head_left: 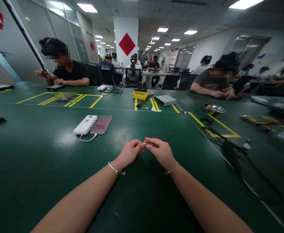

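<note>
Both of my hands meet in front of me, a little above the green table (59, 181) or resting on it; I cannot tell which. Between the fingertips sits a small silver metal piece with an orange part (145, 141), too small to name more exactly. My left hand (129, 152) is closed, its thumb and fingers pinching the silver side. My right hand (161, 153) is closed as well, pinching the piece near its orange end. The fingers hide much of it.
A white power bank (85, 125) with a white cable lies at left. Farther back are a yellow bin (140, 95), a grey metal box (165, 100) and a metal dish (214, 108). Black cable (231, 157) runs along the right. Co-workers sit across the table.
</note>
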`<act>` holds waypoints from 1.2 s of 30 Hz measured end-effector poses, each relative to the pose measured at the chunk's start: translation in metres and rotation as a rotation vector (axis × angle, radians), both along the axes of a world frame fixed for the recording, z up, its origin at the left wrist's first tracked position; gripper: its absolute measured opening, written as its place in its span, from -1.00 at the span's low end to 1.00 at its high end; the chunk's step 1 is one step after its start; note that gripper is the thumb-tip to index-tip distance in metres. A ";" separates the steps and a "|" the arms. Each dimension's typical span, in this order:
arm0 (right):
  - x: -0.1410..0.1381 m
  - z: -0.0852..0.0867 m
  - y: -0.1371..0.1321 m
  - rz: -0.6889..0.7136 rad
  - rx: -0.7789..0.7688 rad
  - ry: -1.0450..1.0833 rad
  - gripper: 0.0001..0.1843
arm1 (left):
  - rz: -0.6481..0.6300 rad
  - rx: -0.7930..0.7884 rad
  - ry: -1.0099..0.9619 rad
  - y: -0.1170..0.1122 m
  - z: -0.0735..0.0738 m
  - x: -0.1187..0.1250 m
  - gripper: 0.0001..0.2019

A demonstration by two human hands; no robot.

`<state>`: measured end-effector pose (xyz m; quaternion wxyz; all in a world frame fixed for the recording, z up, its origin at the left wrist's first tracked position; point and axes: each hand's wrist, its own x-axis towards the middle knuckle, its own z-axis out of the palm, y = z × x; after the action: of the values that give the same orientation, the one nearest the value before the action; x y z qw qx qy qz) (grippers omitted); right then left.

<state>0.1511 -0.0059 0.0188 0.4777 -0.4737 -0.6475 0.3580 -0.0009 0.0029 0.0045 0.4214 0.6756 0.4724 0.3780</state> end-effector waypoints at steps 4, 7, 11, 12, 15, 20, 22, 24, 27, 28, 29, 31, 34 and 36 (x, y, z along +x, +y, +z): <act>-0.003 -0.003 0.000 -0.028 0.023 -0.033 -0.71 | 0.019 -0.005 0.012 -0.001 -0.001 0.001 -0.66; -0.003 -0.005 0.001 -0.029 0.023 -0.044 -0.72 | 0.009 -0.019 0.001 0.000 0.000 0.001 -0.69; 0.000 -0.005 0.002 -0.013 0.021 -0.046 -0.72 | -0.076 -0.037 -0.077 0.000 0.002 -0.001 -0.78; 0.001 -0.005 0.002 -0.009 0.023 -0.048 -0.72 | -0.104 -0.043 -0.093 0.000 0.003 -0.002 -0.80; 0.003 -0.004 0.002 0.002 0.029 -0.055 -0.72 | -0.180 -0.064 -0.132 0.000 0.003 -0.004 -0.82; 0.001 -0.002 -0.001 0.021 0.022 -0.023 -0.75 | -0.182 -0.053 -0.155 0.001 -0.001 -0.006 -0.83; -0.001 -0.003 -0.001 0.035 0.015 -0.005 -0.75 | -0.177 -0.059 -0.172 0.002 -0.003 -0.006 -0.85; -0.001 -0.003 0.000 0.052 0.008 0.012 -0.75 | -0.171 -0.070 -0.194 0.002 -0.003 -0.005 -0.87; 0.000 -0.004 0.001 0.066 0.009 0.011 -0.75 | -0.153 -0.095 -0.198 0.001 -0.002 -0.004 -0.88; 0.000 -0.004 0.002 0.070 0.006 0.006 -0.75 | -0.144 -0.100 -0.188 0.001 -0.001 -0.004 -0.88; 0.000 -0.005 0.002 0.075 -0.006 0.005 -0.74 | -0.132 -0.100 -0.173 0.001 0.000 -0.003 -0.88; -0.001 -0.006 0.001 0.082 -0.046 0.015 -0.71 | -0.103 -0.076 -0.125 0.001 0.000 -0.002 -0.85; -0.004 -0.010 0.002 0.050 -0.092 0.031 -0.70 | -0.072 -0.018 -0.024 0.001 -0.002 -0.001 -0.79; -0.004 -0.011 0.005 0.026 -0.096 0.027 -0.72 | -0.089 0.002 0.022 0.001 -0.005 0.000 -0.78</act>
<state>0.1474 -0.0008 0.0075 0.4585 -0.4828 -0.6290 0.4012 -0.0009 0.0042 -0.0003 0.4318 0.7004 0.4462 0.3521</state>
